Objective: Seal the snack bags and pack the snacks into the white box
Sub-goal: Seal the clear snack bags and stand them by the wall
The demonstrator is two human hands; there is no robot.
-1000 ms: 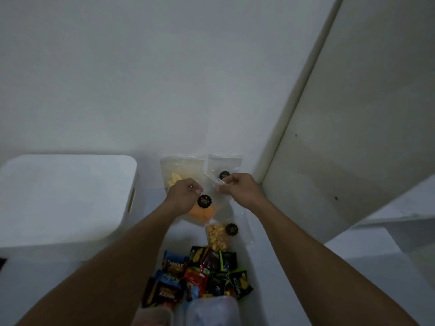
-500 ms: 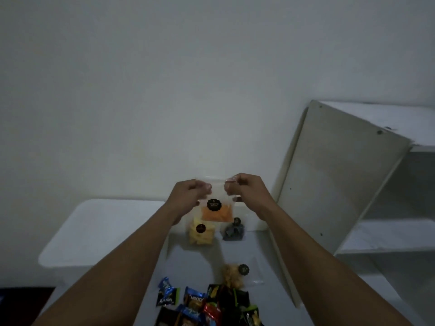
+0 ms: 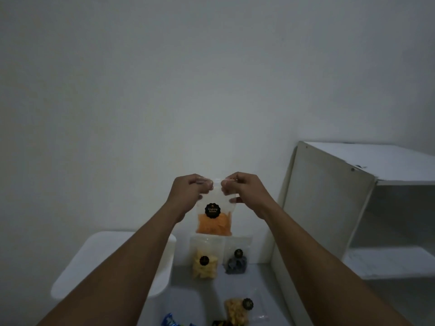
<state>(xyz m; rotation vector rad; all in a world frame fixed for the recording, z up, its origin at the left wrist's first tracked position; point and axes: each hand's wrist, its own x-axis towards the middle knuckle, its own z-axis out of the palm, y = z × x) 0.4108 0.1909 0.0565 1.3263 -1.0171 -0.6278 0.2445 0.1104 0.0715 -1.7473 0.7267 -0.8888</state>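
Against plain white wall (image 3: 211, 78), held aloft: clear bag of orange chips (image 3: 213, 218), top edge pinched closed-fingered by left hand (image 3: 188, 191) and right hand (image 3: 242, 189), above white box (image 3: 98, 260); likely risk: uneven pressing, leaving seal partly open.

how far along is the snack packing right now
Nothing looks packed: the white box has its lid on. In hand: the left hand and right hand pinch the top of the orange snack bag. Left: the yellow bag, the dark bag, and the bag nearest the camera.
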